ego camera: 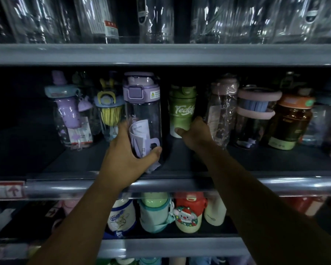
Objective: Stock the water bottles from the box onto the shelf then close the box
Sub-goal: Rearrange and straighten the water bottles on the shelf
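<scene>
On the middle shelf (180, 169) my left hand (126, 153) grips the lower part of a clear water bottle with a purple lid (141, 108), which stands upright near the shelf's front. A folded paper lies inside it. To its right my right hand (195, 131) holds the base of a green bottle lettered "Teddy" (182, 109), thumb on its front and fingers round its right side. The box is out of view.
Other bottles line the same shelf: a purple straw bottle (67, 111) and a yellow one (108, 109) at left, a plastic-wrapped pink one (222, 109), a pink-banded cup (256, 111) and an orange-lidded amber jar (292, 119) at right. Shelves above and below are stocked too.
</scene>
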### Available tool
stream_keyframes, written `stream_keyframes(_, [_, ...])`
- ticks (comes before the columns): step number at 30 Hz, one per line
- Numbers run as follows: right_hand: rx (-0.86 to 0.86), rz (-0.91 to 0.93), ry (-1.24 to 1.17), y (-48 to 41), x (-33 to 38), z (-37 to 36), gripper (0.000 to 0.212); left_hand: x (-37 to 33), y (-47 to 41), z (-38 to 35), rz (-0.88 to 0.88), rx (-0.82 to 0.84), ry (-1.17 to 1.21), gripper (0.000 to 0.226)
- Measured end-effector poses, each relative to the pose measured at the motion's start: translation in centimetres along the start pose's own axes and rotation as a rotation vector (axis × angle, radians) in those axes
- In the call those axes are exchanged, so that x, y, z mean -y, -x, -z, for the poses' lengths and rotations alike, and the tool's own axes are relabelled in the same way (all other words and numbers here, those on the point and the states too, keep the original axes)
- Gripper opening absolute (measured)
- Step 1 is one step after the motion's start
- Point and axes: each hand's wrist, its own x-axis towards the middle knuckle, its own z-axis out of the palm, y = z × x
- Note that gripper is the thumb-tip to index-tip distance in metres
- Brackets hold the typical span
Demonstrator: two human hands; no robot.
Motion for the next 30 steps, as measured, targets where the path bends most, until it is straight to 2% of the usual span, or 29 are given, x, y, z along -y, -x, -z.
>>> stream_keyframes(4, [0.018, 0.149, 0.042, 2.3, 0.2, 1.2, 0.044, 0.4, -0.2, 0.0, 0.003, 0.025, -0.018, 0.106])
stream_keyframes(9, [-0.079, 0.306, -0.279, 7.1, 2.1, 3.0, 0.019, -0.1, -0.1, 0.0, -0.012, 0.056, -0.036, 0.107])
stream_keyframes(12, [0.105, 0.336, -0.444, 9.5, 3.5, 3.5, 0.016, -0.4, -0.1, 0.0, -0.033, 0.066, -0.044, 0.104])
stream_keyframes(14, [0.201, 0.344, -0.463, 10.4, 4.0, 2.8, 0.028, -0.3, -0.1, -0.1, -0.052, 0.072, -0.039, 0.099])
stream_keyframes(16, [0.180, 0.365, -0.473, 10.7, 4.1, 1.7, 0.039, 0.0, -0.2, -0.1, -0.051, 0.078, -0.065, 0.096])
stream_keyframes(20, [0.120, 0.361, -0.457, 10.1, 3.7, 1.6, 0.038, 0.2, -0.3, 0.0, -0.078, 0.140, -0.141, 0.094])
stream_keyframes(25, [0.034, 0.298, -0.398, 7.5, 1.0, 4.0, 0.034, -0.3, 0.1, -0.3, -0.200, 0.130, -0.336, 0.062])
stream_keyframes(28, [-0.007, 0.286, -0.361, 5.7, -0.2, 4.6, 0.052, 0.0, 0.1, -0.5, -0.220, 0.113, -0.360, 0.055])
stream_keyframes(30, [0.013, 0.281, -0.351, 4.9, -0.6, 4.5, 0.055, 0.0, 0.1, -0.6, -0.232, 0.087, -0.343, 0.049])
